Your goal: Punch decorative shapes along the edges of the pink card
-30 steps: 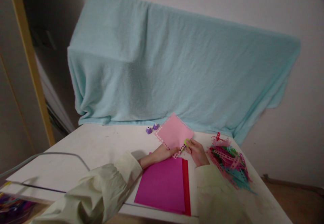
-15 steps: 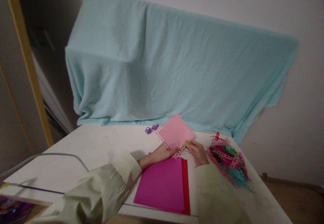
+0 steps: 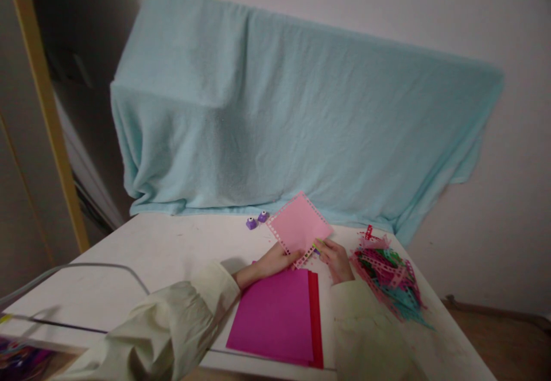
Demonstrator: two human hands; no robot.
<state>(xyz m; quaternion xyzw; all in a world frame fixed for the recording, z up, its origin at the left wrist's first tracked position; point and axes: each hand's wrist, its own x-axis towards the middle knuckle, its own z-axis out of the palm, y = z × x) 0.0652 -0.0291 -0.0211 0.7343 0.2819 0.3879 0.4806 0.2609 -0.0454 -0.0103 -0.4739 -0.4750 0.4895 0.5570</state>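
A square sheet of pink paper [image 3: 301, 223], with rows of small punched holes along its edges, is tilted corner-up above the table. My left hand [image 3: 275, 260] is closed on its lower corner, thumb on top. At the lower right edge my right hand [image 3: 336, 259] is closed around a small yellow-green and purple paper punch [image 3: 317, 247], mostly covered by the fingers. Two purple paper punches [image 3: 251, 223] with white tops stand behind the paper to the left. Below my hands lies a stack of magenta paper [image 3: 273, 318] with red sheets [image 3: 315, 318] showing at its right side.
On the right of the white table [image 3: 172, 249] is a heap of colourful punched paper strips [image 3: 391, 278]. A light blue cloth [image 3: 301, 111] hangs at the back. A grey cable [image 3: 103, 264] crosses the left side, and a box of colourful bits [image 3: 26, 358] sits at lower left.
Both hands keep nearly the same place on the pink paper. My right fingers and the punch have shifted very slightly at the edge; the view has moved a little.
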